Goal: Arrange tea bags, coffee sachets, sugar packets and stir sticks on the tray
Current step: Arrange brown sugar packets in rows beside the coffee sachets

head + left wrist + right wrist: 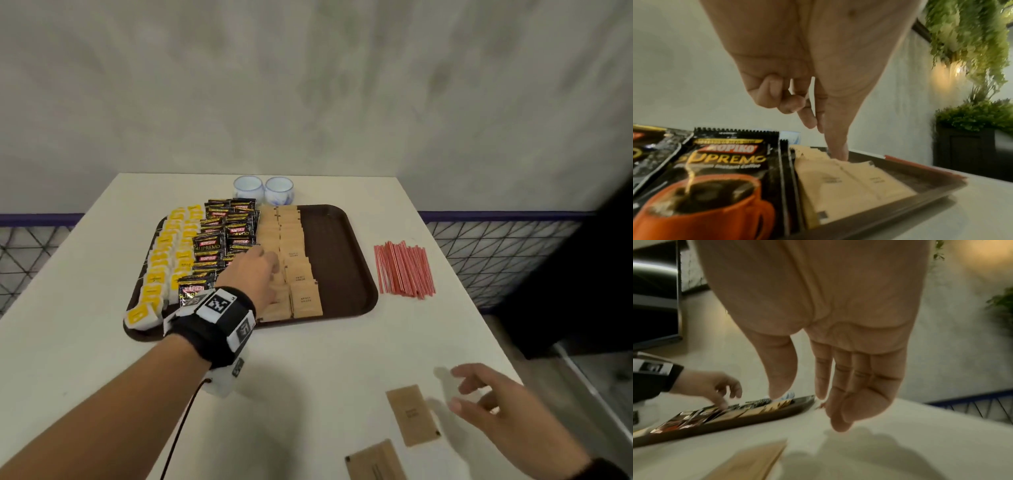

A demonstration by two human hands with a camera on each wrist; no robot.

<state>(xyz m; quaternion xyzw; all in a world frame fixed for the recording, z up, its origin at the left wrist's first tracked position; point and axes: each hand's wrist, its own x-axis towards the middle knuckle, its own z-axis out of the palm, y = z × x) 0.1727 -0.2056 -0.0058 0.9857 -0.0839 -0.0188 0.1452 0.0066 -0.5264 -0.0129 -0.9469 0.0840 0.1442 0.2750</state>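
Note:
A brown tray (342,260) holds rows of yellow tea bags (164,260), black coffee sachets (226,233) and tan sugar packets (291,246). My left hand (270,270) reaches over the tray. In the left wrist view one straight finger (838,151) presses down on the sugar packets (849,183) beside a coffee sachet (725,170); the other fingers are loosely curled and hold nothing. My right hand (459,389) hovers with relaxed fingers over the table, just right of a loose sugar packet (412,414). A second loose packet (376,460) lies nearer me. Red stir sticks (404,269) lie in a pile right of the tray.
Two white-and-blue cups (263,189) stand behind the tray at the table's far edge. The tray's right third is bare brown surface. The white table ends close to my right hand; a dark shape stands beyond its right side.

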